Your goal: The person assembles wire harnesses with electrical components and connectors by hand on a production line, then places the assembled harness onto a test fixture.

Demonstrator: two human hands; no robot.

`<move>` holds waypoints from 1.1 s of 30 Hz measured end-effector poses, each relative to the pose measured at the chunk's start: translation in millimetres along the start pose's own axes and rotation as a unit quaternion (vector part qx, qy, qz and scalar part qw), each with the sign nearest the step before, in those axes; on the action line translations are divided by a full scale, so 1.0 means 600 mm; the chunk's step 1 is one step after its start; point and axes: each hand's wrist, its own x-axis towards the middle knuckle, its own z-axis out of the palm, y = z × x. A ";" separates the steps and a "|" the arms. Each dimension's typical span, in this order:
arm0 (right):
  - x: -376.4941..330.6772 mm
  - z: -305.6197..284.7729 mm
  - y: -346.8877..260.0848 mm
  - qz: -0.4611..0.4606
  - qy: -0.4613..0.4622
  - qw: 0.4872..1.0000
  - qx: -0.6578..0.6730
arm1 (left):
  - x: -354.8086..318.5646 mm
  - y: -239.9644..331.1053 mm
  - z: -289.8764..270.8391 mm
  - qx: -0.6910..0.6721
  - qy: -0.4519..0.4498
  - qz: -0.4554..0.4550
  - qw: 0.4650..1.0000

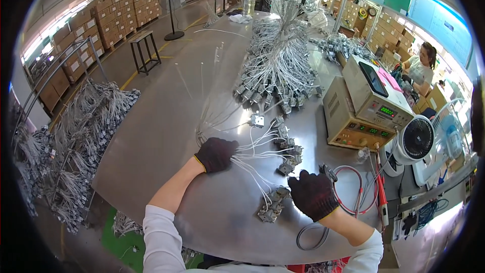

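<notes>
A person in dark knitted gloves works at a grey metal table. The left hand is closed in a fist around a bundle of thin white wires that fan out to the right, ending in small grey metal connector blocks lying on the table. The right hand rests curled, fingers bent onto the nearest connectors; its exact grip cannot be told. A beige bench power supply stands just beyond.
</notes>
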 end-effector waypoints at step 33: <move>-0.433 0.047 0.195 0.373 -0.355 0.607 0.605 | 0.018 -0.091 0.156 0.103 0.086 0.056 0.989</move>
